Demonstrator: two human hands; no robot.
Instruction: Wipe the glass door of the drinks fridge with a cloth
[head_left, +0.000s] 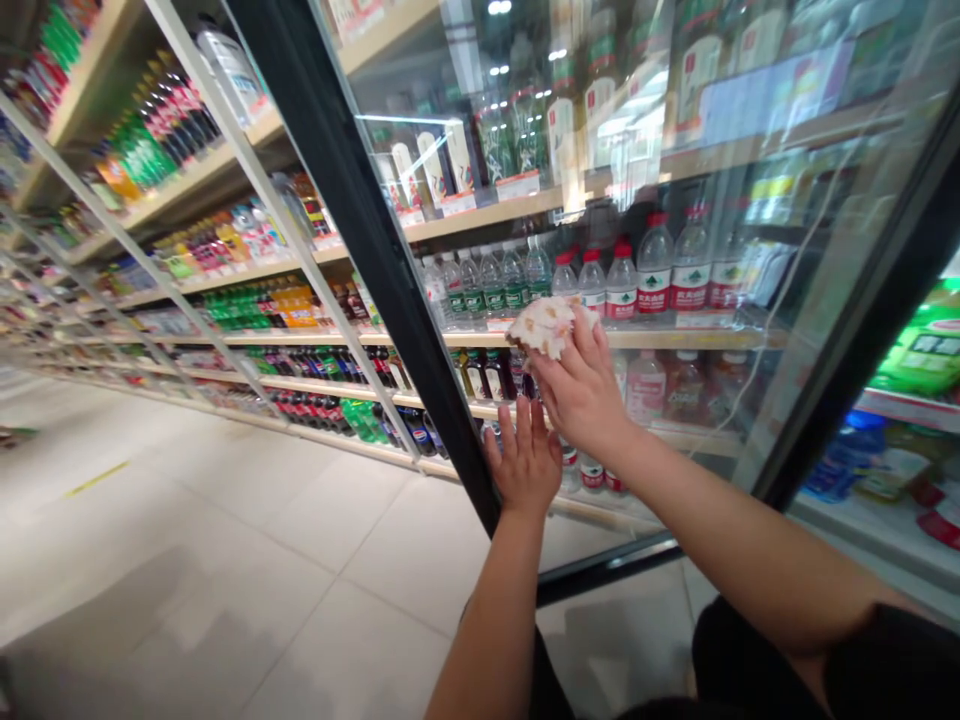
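Note:
A glass cooler door (pixel 675 200) with a black frame (pixel 390 270) stands swung out in front of me. My right hand (pixel 581 390) presses a crumpled white and tan cloth (pixel 546 325) flat against the glass, fingers laid over the cloth. My left hand (pixel 525 462) lies open with fingers stretched up, its palm on the glass beside the black frame edge, just below and left of the right hand. Behind the glass stand rows of water bottles with red caps (pixel 654 270) and darker drink bottles on a lower shelf.
A long row of cooler shelves (pixel 225 270) packed with coloured drink bottles runs away to the left. Pale tiled floor (pixel 225 560) spreads out on the left and below. More bottles on open shelves (pixel 907 400) show at the far right, past the door's other frame edge.

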